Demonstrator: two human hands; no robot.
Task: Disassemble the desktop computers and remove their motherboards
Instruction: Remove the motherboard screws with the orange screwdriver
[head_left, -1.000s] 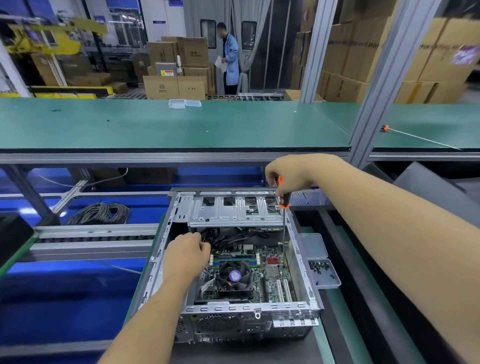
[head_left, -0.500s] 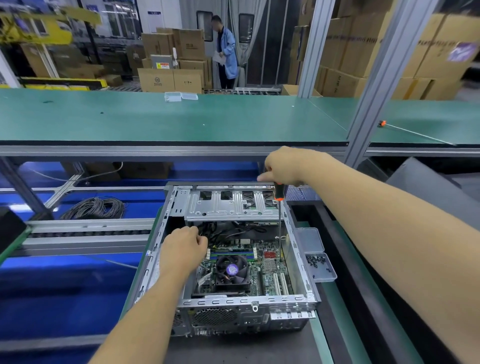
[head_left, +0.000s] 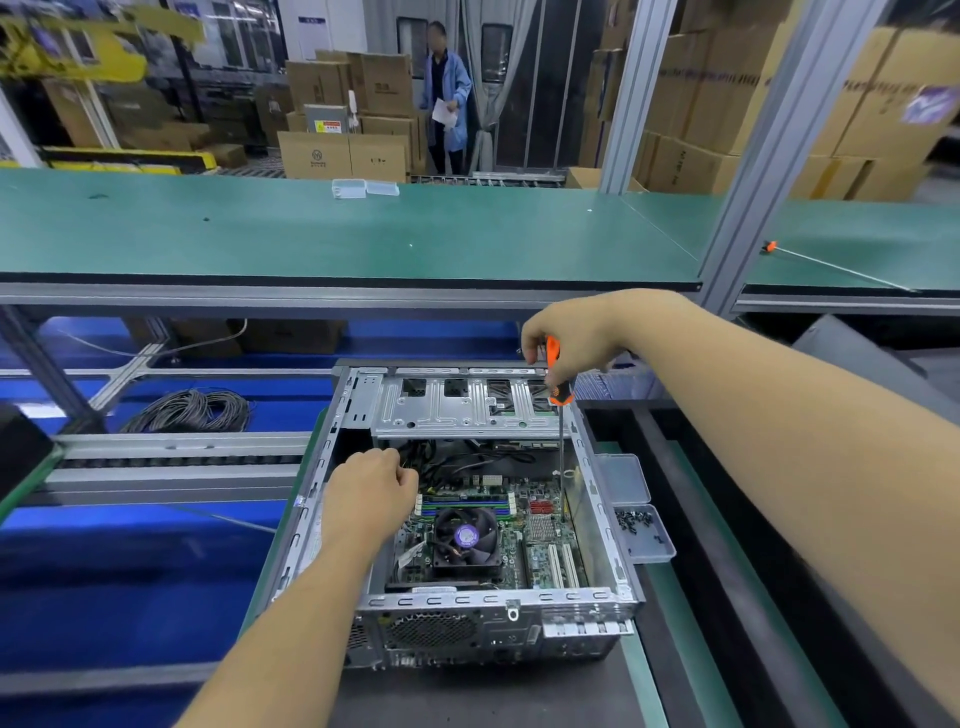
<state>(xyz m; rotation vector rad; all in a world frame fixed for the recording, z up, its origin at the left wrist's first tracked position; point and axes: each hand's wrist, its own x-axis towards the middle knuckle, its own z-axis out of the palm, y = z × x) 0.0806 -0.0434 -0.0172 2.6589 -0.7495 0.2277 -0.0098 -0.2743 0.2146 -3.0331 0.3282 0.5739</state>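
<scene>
Open desktop case (head_left: 332, 457) lies on its side on the near conveyor, lid off, rear panel w/ fan grille toward the camera, motherboard (head_left: 540, 525) flat on the bottom of the chassis. Right hand (head_left: 571, 338) is up over the far right corner of the case, fingers curled round the orange-and-black handle of a long screwdriver (head_left: 560, 395), held upright; the thin shaft drops straight down inside the right wall and the tip sits at the right edge of the board, prob. on a mounting screw, though the tip itself is too small to make out. Left hand (head_left: 371, 493) is inside the case at the left side, fist clenched, knuckles just beside the RAM slots (head_left: 465, 505); can't tell whether it grips anything, the fingers hide it. CPU cooler fan (head_left: 466, 536) w/ a purple hub sticker sits mid-board, white expansion slots (head_left: 561, 564) to its right, black cables (head_left: 467, 457) bunched under the silver drive cage (head_left: 467, 410) at the far end. A clear plastic parts tray (head_left: 641, 530) touches the right outer wall of the case, small dark screws (head_left: 634, 519) in its near compartment. Coil of grey cable (head_left: 189, 410) on the blue surface well to the left. Green workbench (head_left: 363, 234) runs across beyond, a second orange-handled tool (head_left: 831, 265) lying on it far right, a small clear box (head_left: 363, 188) at its far edge. Cardboard boxes (head_left: 343, 153) stacked behind, and a person in a blue coat (head_left: 444, 98) stands there holding paper
</scene>
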